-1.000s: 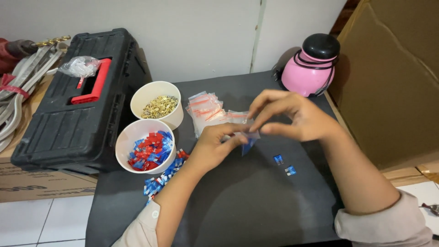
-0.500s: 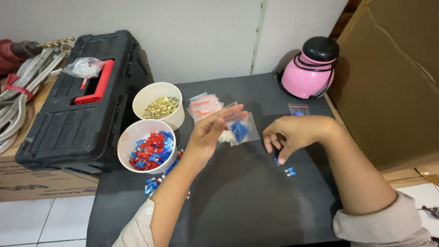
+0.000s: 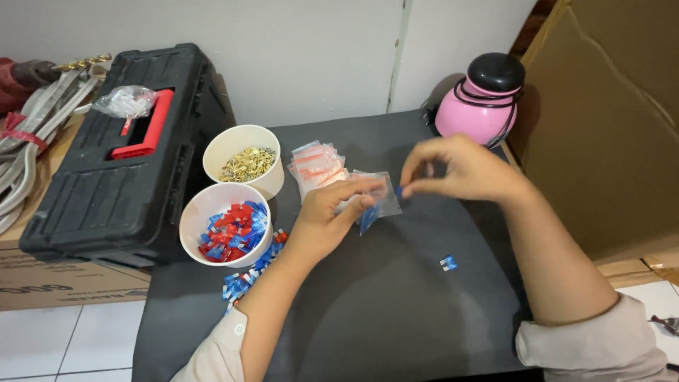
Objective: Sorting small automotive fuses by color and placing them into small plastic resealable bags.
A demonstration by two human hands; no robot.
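My left hand (image 3: 331,214) holds a small clear plastic bag (image 3: 378,199) with blue pieces inside, above the dark table (image 3: 382,311). My right hand (image 3: 456,170) pinches a small blue piece (image 3: 399,191) at the bag's right edge. One loose blue piece (image 3: 448,263) lies on the table to the right. A stack of small clear bags (image 3: 317,163) lies just behind my left hand.
A white bowl of red and blue pieces (image 3: 228,225) and a white bowl of brass-coloured bits (image 3: 244,160) stand at left, with blue pieces (image 3: 249,273) spilled beside them. A black toolbox (image 3: 120,159) sits further left. A pink jug (image 3: 481,99) and cardboard (image 3: 608,127) stand at right.
My right hand rose from the table with a blue piece and moved left to the bag. The left hand stayed holding the bag near the middle.
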